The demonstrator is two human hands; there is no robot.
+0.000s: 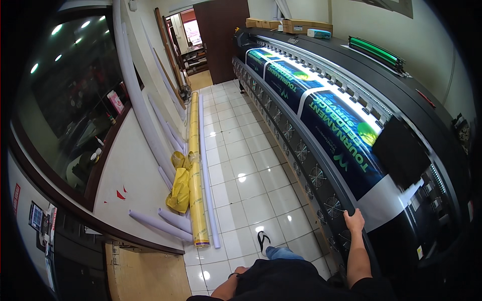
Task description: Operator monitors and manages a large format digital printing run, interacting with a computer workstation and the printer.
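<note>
My right hand (354, 219) rests on the dark front rail (329, 168) of a wide-format printer, with its fingers curled over the edge. Beside it the printed banner sheet (334, 135) comes down the printer's front, dark blue with green lettering repeated in several panels. A bare white stretch (384, 203) of the sheet lies nearest that hand. At my waist, my left hand (241, 271) shows only in part against my black shirt; its fingers are hidden. A black panel (401, 153) covers part of the sheet's near end.
Along the left wall lie a long yellow-wrapped roll (195, 175), white rolls (175, 226) and a crumpled yellow wrapper (179, 193). Cardboard boxes (307, 26) and a green-lit black unit (376, 52) sit atop the printer (346, 55). A brown door (221, 40) stands at the far end.
</note>
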